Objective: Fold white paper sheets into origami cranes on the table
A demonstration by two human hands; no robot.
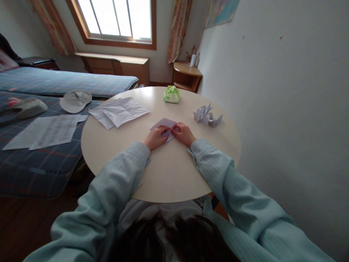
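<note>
Head view: on the round table [169, 182], left hand [156, 138] and right hand [184, 134] — fingers curled in, both pinching — have hold of a partly folded paper [164, 123], its creasing apparently unfinished. Farther right stand folded paper pieces, [202, 113] seemingly done; far left, loose sheets [125, 113] look mostly unworked, with a green pack [171, 95] beyond

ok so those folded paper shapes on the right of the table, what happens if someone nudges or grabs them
The folded paper shapes look light for their size, being thin paper with gaps between the folds. A nudge would probably slide or tip them, since they stand loose on the table. Their pointed tips would likely bend under a firm grip.
</note>
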